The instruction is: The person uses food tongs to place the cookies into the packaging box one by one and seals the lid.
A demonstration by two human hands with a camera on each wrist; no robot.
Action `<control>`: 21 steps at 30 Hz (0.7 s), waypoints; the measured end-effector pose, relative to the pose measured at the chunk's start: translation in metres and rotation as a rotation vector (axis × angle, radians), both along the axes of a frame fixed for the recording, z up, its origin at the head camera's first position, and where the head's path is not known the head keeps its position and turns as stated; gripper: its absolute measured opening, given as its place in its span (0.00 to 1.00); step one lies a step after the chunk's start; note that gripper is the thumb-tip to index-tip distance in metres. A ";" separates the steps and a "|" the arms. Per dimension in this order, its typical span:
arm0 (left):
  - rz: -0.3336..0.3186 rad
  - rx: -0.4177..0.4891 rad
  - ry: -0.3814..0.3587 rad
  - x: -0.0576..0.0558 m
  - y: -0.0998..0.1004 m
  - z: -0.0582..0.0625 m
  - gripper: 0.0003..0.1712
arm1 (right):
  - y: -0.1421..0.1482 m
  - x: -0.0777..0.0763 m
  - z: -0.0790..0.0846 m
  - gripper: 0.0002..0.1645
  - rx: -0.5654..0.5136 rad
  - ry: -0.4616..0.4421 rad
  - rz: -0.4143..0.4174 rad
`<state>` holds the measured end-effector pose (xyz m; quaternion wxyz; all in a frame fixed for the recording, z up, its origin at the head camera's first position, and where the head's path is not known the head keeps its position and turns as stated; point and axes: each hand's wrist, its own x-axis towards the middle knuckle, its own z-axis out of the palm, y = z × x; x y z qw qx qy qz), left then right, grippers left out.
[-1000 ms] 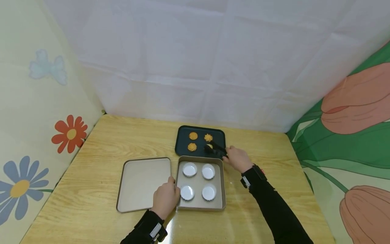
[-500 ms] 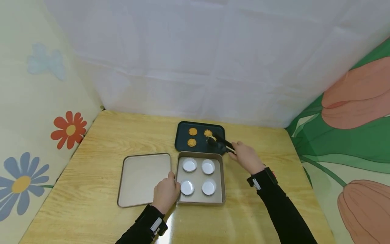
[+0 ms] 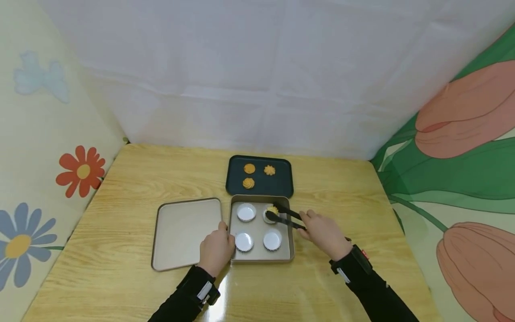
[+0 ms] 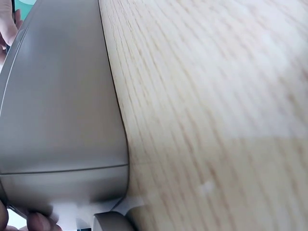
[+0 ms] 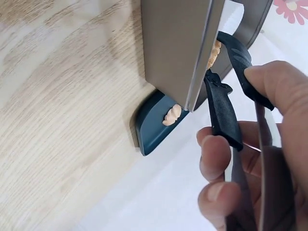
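My right hand (image 3: 323,235) grips a pair of black-tipped tongs (image 3: 286,222) over the square baking pan (image 3: 260,260). Between the tong tips is a yellowish piped cookie (image 3: 274,209), at the pan's far-right white paper cup (image 3: 268,219); the tips partly cover both. In the right wrist view, the tongs (image 5: 224,113) reach past the pan wall (image 5: 173,48), with the cookie (image 5: 214,53) partly hidden. My left hand (image 3: 217,249) holds the pan's left wall; its fingertips (image 4: 38,221) show at the wall's edge in the left wrist view. Several white cups, such as the near-left one (image 3: 243,242), sit inside.
Beyond the pan lies a dark tray (image 3: 281,183) with three cookies, among them a swirled one (image 3: 248,183) and a star-shaped one (image 3: 269,170). A flat, shallow-rimmed metal sheet or lid (image 3: 185,232) lies left of the pan on the wooden table (image 3: 330,188).
My right hand has lifted the near-right cookie from the dark tray with the tongs and brought it toward me, into the pan's far-right cup. The left hand stays on the pan.
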<state>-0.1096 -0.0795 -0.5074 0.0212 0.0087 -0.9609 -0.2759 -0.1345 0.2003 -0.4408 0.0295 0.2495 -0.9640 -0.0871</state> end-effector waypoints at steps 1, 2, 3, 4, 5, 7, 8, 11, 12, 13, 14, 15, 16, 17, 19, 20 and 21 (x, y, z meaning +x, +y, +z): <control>0.000 0.000 0.001 0.000 0.000 0.000 0.09 | -0.001 0.000 0.000 0.29 -0.001 -0.007 -0.004; 0.000 0.001 0.001 0.000 0.000 0.000 0.09 | -0.002 0.000 -0.001 0.29 0.002 -0.007 -0.005; 0.001 0.001 0.003 0.000 0.001 -0.001 0.09 | -0.002 0.000 -0.001 0.28 -0.002 -0.009 -0.005; 0.000 0.000 0.003 0.000 0.001 -0.001 0.09 | -0.003 -0.001 -0.001 0.28 -0.006 -0.012 -0.005; -0.001 -0.001 0.005 0.000 0.001 -0.001 0.09 | -0.004 -0.001 -0.001 0.28 -0.014 -0.012 -0.005; -0.001 -0.001 0.007 0.000 0.001 -0.001 0.09 | -0.004 -0.001 -0.001 0.29 -0.027 -0.011 -0.007; -0.001 -0.002 0.005 0.000 0.001 -0.001 0.09 | -0.004 -0.001 -0.001 0.29 -0.032 -0.004 -0.003; -0.002 0.000 0.005 0.000 0.002 -0.001 0.09 | -0.004 -0.001 -0.001 0.30 -0.044 0.003 0.007; 0.000 0.000 0.006 0.000 0.002 -0.001 0.09 | -0.004 -0.002 -0.001 0.30 -0.040 0.005 0.010; 0.001 0.001 0.005 0.000 0.002 -0.001 0.09 | -0.004 -0.002 0.001 0.31 -0.037 0.006 0.014; 0.002 0.001 0.004 0.000 0.002 -0.001 0.09 | -0.003 -0.003 0.002 0.31 -0.035 0.008 0.017; 0.003 0.002 0.003 0.000 0.002 -0.001 0.09 | -0.004 -0.004 0.005 0.31 -0.036 0.012 0.017; 0.004 0.002 0.001 0.000 0.002 -0.001 0.09 | -0.004 -0.005 0.007 0.31 -0.043 0.018 0.018; 0.004 0.002 -0.002 0.000 0.002 -0.001 0.10 | -0.005 -0.007 0.010 0.31 -0.057 0.020 0.014; 0.006 -0.001 -0.007 0.000 0.002 -0.001 0.10 | -0.007 -0.014 0.017 0.32 -0.091 0.038 0.013; 0.008 -0.003 -0.008 0.000 0.003 -0.001 0.10 | -0.008 -0.019 0.021 0.32 -0.113 0.049 0.012; 0.007 -0.005 -0.009 0.000 0.003 -0.001 0.10 | -0.011 -0.024 0.025 0.32 -0.134 0.058 0.012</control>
